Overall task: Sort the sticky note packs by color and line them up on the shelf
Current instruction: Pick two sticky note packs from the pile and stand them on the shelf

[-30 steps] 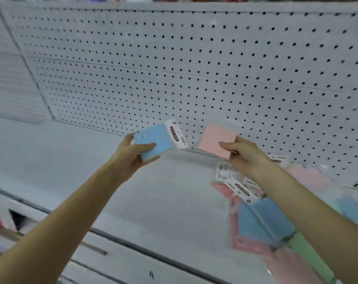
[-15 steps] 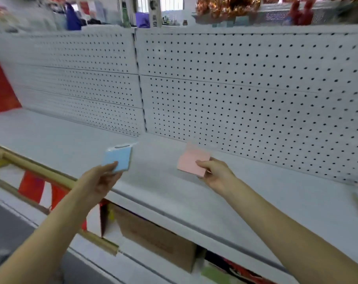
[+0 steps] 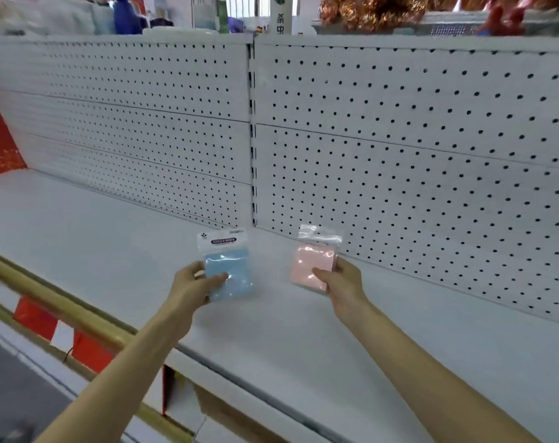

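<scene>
my left hand (image 3: 193, 287) grips blue pack (image 3: 229, 271) | right hand (image 3: 342, 281) grips pink pack (image 3: 313, 265), both over shelf (image 3: 80, 238) | risk: glossy wrap slips, packs land crooked or colors mix

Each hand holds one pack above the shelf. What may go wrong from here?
The blue pack and pink pack are in glossy bags, held only by their lower part in the left hand and right hand; either may slip. Set down close together on the shelf, the colour rows may mix.
</scene>
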